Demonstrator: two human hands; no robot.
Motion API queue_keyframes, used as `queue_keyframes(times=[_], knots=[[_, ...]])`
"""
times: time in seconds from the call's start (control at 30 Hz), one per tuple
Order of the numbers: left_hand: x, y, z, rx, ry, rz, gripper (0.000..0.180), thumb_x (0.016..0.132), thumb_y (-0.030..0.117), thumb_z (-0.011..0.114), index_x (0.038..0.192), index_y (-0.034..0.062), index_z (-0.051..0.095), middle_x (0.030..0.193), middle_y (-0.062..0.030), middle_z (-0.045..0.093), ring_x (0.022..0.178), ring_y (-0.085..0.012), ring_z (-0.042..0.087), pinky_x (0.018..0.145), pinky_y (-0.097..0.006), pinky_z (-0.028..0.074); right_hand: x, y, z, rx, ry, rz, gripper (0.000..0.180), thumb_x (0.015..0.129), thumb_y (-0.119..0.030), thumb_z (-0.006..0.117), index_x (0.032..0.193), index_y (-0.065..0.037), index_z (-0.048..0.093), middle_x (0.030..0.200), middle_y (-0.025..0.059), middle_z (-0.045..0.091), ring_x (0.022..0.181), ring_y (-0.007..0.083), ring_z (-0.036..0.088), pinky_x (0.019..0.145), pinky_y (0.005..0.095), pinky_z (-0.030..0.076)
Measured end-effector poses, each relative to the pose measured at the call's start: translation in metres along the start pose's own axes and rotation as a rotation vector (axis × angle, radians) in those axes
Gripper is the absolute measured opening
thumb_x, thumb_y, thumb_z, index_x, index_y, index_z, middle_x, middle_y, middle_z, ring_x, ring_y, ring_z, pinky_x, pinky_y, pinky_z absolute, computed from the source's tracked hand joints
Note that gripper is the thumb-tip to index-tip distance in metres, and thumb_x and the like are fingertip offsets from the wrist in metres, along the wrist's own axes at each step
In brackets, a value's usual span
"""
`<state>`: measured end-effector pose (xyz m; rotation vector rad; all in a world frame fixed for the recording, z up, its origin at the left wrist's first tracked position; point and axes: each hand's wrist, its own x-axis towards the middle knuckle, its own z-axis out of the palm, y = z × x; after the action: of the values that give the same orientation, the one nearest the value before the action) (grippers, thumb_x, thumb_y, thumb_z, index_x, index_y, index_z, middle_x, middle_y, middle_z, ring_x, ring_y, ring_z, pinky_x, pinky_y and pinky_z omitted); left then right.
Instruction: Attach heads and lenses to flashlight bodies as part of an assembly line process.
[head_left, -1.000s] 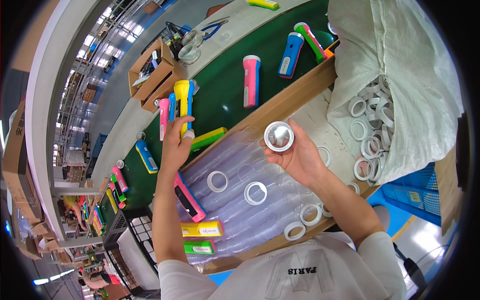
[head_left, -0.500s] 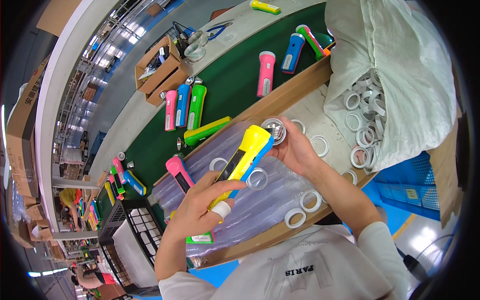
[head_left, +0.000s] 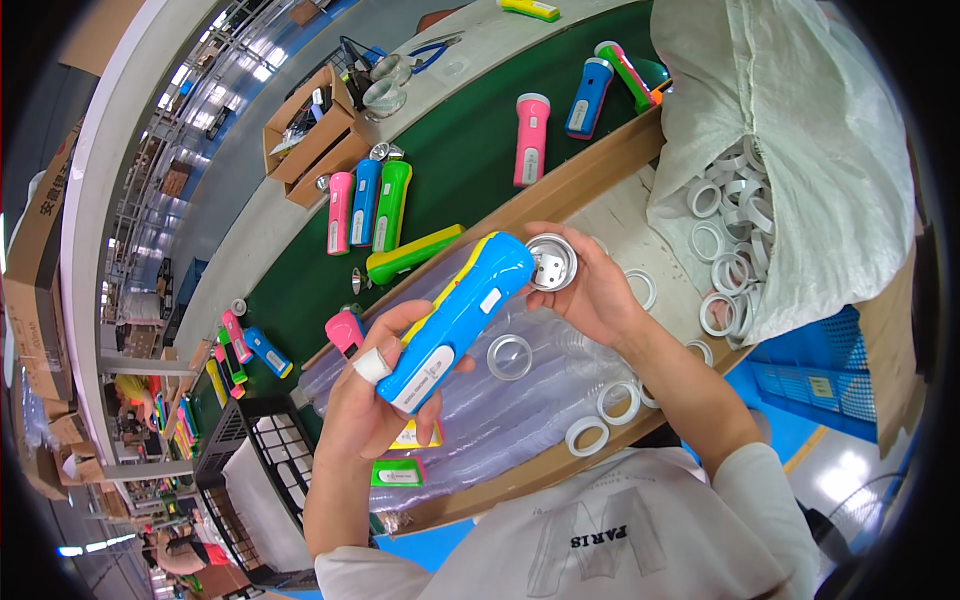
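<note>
My left hand (head_left: 372,392) is closed around a blue and yellow flashlight body (head_left: 462,318), its blue side turned up and its wide end pointing to the upper right. A white wrap circles one of the left fingers. In my right hand (head_left: 592,288) is a round silver reflector head (head_left: 551,264) with a white ring around it, held by its rim close beside the flashlight's wide end. Below both hands lies clear plastic wrap (head_left: 470,430) in a long cardboard tray, with a white ring (head_left: 509,357) on it. A pink flashlight (head_left: 345,330) is partly hidden behind my left hand.
Several flashlights, among them a pink one (head_left: 532,140) and a green one (head_left: 392,207), lie on the green belt (head_left: 450,150). White rings (head_left: 740,200) spill from a pale sack (head_left: 800,130) at right. A small cardboard box (head_left: 318,135) and a black crate (head_left: 265,470) stand left.
My left hand has rolled the flashlight from its yellow side to its blue side. The reflector head in my right hand has turned, now showing its inner face with small holes.
</note>
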<state>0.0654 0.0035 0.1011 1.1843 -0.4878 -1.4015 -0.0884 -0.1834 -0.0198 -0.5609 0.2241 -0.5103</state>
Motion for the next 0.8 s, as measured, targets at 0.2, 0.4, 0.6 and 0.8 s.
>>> queue_keyframes(times=[0.2, 0.4, 0.6, 0.8], knots=[[-0.013, -0.008, -0.003, 0.575, 0.122, 0.047, 0.042, 0.092, 0.013, 0.052, 0.133, 0.0068, 0.046, 0.113, -0.0175, 0.06, 0.075, -0.0205, 0.063, 0.064, -0.03, 0.052, 0.0, 0.009, -0.002, -0.177, 0.033, 0.037, 0.051, 0.099, -0.047, 0.043, 0.127, -0.004, 0.048, 0.1, 0.0101, 0.062, 0.081, 0.0166, 0.064, 0.067, 0.0312, 0.054], [-0.015, -0.015, 0.009, 1.617, -0.02, 0.603, 0.057, 0.076, 0.009, 0.07, 0.13, 0.006, 0.051, 0.114, -0.018, 0.058, 0.092, -0.032, 0.062, 0.072, -0.039, 0.053, -0.007, 0.007, 0.008, -0.434, 0.103, 0.009, 0.049, 0.1, -0.045, 0.042, 0.125, -0.004, 0.051, 0.101, 0.0067, 0.061, 0.09, 0.0129, 0.06, 0.075, 0.0291, 0.052], [-0.009, -0.04, -0.012, 1.46, -0.012, 0.834, 0.059, 0.072, 0.013, 0.076, 0.128, 0.009, 0.055, 0.112, -0.0181, 0.059, 0.077, -0.0264, 0.061, 0.061, -0.034, 0.052, -0.028, 0.006, 0.027, -0.614, -0.127, -0.276, 0.057, 0.1, -0.05, 0.034, 0.129, -0.004, 0.049, 0.12, 0.0129, 0.057, 0.113, 0.024, 0.054, 0.099, 0.0373, 0.042], [-0.039, -0.05, -0.019, 0.11, -0.212, -0.079, 0.062, 0.08, 0.02, 0.071, 0.135, -0.0005, 0.049, 0.116, -0.0104, 0.062, 0.068, -0.0102, 0.058, 0.055, -0.025, 0.046, -0.066, -0.008, 0.052, -1.072, -0.392, -0.969, 0.047, 0.099, -0.03, 0.036, 0.127, 0.004, 0.051, 0.124, 0.0221, 0.056, 0.114, 0.0366, 0.054, 0.101, 0.0432, 0.039]])
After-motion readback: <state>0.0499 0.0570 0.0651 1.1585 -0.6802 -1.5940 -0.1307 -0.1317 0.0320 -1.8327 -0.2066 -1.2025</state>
